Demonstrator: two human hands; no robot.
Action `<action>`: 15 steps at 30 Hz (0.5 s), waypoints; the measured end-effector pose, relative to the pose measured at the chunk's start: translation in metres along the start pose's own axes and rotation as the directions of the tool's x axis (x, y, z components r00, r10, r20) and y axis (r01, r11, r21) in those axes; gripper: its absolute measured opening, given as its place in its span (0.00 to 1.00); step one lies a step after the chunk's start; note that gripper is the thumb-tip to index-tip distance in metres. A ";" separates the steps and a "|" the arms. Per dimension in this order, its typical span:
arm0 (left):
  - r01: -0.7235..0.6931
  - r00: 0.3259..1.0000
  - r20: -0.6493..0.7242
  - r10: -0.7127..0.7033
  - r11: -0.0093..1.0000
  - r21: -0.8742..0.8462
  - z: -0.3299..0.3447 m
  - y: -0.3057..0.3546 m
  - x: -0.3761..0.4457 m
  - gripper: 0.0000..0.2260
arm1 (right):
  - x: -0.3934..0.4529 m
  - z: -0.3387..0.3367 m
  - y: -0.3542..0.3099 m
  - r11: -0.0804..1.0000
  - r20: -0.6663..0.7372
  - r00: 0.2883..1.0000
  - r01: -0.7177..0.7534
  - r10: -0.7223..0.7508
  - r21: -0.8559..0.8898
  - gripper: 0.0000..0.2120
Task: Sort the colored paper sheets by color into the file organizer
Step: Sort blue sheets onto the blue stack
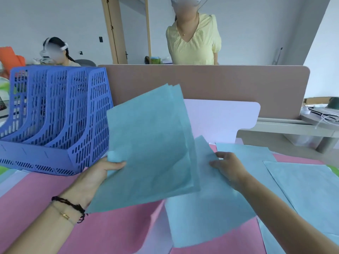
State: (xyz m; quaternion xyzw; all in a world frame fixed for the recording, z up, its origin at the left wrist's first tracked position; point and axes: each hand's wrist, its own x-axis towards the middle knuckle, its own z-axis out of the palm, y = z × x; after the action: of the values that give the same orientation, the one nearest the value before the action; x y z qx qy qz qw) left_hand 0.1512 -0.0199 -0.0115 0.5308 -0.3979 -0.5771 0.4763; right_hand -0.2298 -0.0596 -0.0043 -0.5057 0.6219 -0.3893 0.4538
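Tilting upward-right, blue sheets [150, 143] in left hand [102, 171]

Blue sheets [152, 143], pink sheets [113, 230], periwinkle slotted organizer [55, 114], taupe divider [220, 83]

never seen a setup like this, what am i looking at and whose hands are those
There is no machine here. The one picture comes from a camera worn on a person's head, looking forward and down, so the two bare hands are the wearer's own.

The left hand holds up a small stack of blue sheets, thumb on top in a firm grip. The right hand rests with fairly straight fingers on another blue sheet lying on the table.

More blue sheets lie to the right, with pink sheets and pale lilac ones underneath. The purple file organizer stands at the left; its slots look empty from here. Two other people are behind the desk divider.
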 end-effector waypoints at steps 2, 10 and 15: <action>-0.031 0.997 0.074 0.032 0.999 -0.014 0.043 0.011 -0.024 0.17 | -0.005 0.000 -0.002 0.976 0.032 0.999 -0.025 0.018 0.218 0.10; 0.081 0.997 0.011 -0.081 0.996 0.032 0.118 -0.009 -0.009 0.11 | -0.016 -0.045 -0.004 0.907 0.044 0.998 -0.067 0.054 0.417 0.12; -0.010 0.998 0.054 0.012 0.999 -0.033 0.165 -0.001 -0.004 0.11 | -0.021 -0.067 -0.003 0.871 0.010 0.995 -0.092 0.100 0.482 0.13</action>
State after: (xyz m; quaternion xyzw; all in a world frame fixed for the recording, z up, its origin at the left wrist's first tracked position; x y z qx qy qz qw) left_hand -0.0126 -0.0236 0.0083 0.5051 -0.4041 -0.5949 0.4772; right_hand -0.2915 -0.0378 0.0213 -0.3424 0.5334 -0.5126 0.5792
